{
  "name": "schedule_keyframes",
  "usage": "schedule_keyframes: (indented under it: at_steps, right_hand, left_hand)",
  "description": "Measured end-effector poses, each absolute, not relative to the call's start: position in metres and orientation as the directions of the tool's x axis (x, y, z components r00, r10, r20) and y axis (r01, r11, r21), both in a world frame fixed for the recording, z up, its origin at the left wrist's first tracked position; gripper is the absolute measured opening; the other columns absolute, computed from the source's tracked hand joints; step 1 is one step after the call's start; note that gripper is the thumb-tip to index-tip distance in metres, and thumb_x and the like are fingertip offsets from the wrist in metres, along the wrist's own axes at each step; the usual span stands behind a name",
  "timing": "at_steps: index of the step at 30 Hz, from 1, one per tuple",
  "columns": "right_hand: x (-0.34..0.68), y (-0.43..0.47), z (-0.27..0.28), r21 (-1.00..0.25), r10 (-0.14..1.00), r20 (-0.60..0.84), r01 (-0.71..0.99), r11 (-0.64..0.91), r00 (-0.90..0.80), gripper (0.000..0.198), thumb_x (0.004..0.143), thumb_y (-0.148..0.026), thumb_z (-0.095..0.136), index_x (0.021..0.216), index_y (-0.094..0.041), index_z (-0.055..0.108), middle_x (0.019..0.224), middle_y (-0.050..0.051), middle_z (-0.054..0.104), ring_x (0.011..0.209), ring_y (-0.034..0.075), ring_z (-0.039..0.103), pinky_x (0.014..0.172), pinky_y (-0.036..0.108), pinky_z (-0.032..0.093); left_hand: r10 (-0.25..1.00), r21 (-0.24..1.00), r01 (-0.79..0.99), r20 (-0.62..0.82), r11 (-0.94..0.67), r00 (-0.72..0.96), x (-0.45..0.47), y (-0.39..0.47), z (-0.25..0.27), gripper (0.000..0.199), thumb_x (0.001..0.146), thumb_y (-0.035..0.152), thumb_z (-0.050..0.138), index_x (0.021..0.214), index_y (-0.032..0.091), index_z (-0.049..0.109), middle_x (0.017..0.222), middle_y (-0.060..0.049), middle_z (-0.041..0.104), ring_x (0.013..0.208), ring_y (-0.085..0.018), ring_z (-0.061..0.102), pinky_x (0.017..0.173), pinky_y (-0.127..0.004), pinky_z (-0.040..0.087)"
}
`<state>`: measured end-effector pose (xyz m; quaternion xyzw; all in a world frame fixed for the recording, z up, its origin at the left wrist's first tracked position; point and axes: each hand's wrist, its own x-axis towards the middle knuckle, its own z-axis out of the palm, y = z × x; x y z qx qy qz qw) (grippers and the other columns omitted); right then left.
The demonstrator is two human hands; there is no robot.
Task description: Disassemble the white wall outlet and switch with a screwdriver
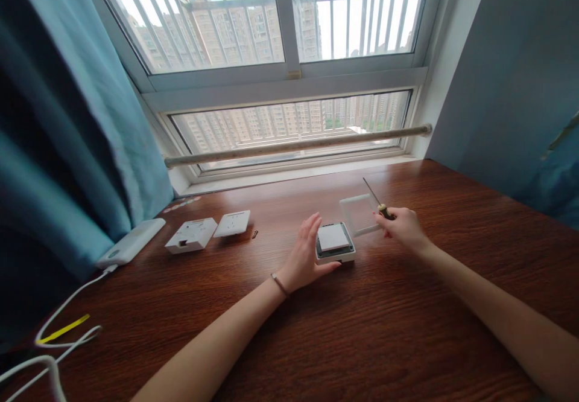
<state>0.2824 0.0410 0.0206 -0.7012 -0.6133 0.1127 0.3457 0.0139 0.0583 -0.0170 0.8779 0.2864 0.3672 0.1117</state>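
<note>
My left hand (pixel 307 254) lies at the left side of a white wall switch on a box (pixel 333 239), fingers stretched and thumb spread along its front edge. It is open; whether it presses on the box I cannot tell. A dark inner frame surrounds the switch's white rocker. In my right hand (pixel 404 226) is a screwdriver (pixel 383 210), gripped by its handle, with the shaft pointing up and left, clear of the switch. Behind that hand, a white, see-through square frame (pixel 359 232) rests on the table beside the box.
A white mounting box (pixel 192 235), a socket panel (pixel 233 223) and small screws (pixel 255 234) lie to the left on the wooden table (pixel 362 335). Farther left are a power strip (pixel 133 242) with its white cable (pixel 67 305), a yellow tie (pixel 66 329) and a blue curtain (pixel 104 118).
</note>
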Motion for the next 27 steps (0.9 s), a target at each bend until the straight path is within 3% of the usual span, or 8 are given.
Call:
schedule_keyframes:
  at_steps: [8, 19, 27]
  right_hand:
    - [0.357, 0.076, 0.003, -0.497, 0.932, 0.130, 0.836, -0.234, 0.338, 0.029, 0.070, -0.033, 0.054, 0.048, -0.017, 0.062, 0.041, 0.006, 0.061, 0.053, 0.022, 0.063, 0.049, 0.025, 0.037]
    - [0.371, 0.078, -0.004, -0.452, 0.941, -0.021, 0.836, -0.311, 0.339, 0.021, 0.070, -0.030, 0.056, 0.079, -0.018, 0.071, 0.050, 0.002, 0.066, 0.048, 0.017, 0.065, 0.054, 0.023, 0.043]
    - [0.366, 0.075, -0.002, -0.398, 0.939, -0.076, 0.853, -0.338, 0.336, 0.022, 0.071, -0.030, 0.055, 0.081, -0.020, 0.072, 0.047, 0.002, 0.064, 0.051, 0.018, 0.065, 0.055, 0.024, 0.042]
  left_hand:
    - [0.654, 0.535, 0.413, 0.409, -0.737, 0.637, 0.015, 0.059, -0.013, 0.075, 0.077, 0.043, 0.061, 0.138, 0.018, 0.024, 0.142, -0.016, 0.031, 0.133, -0.030, 0.028, 0.110, -0.049, 0.025]
    - [0.614, 0.466, 0.417, 0.452, -0.781, 0.646, 0.015, 0.057, -0.008, 0.068, 0.075, 0.037, 0.062, 0.132, 0.016, 0.030, 0.129, -0.015, 0.042, 0.121, -0.028, 0.037, 0.105, -0.046, 0.030]
    - [0.598, 0.396, 0.455, 0.414, -0.797, 0.687, 0.013, 0.053, -0.002, 0.073, 0.070, 0.039, 0.064, 0.132, 0.018, 0.032, 0.127, -0.013, 0.044, 0.117, -0.029, 0.037, 0.103, -0.046, 0.028]
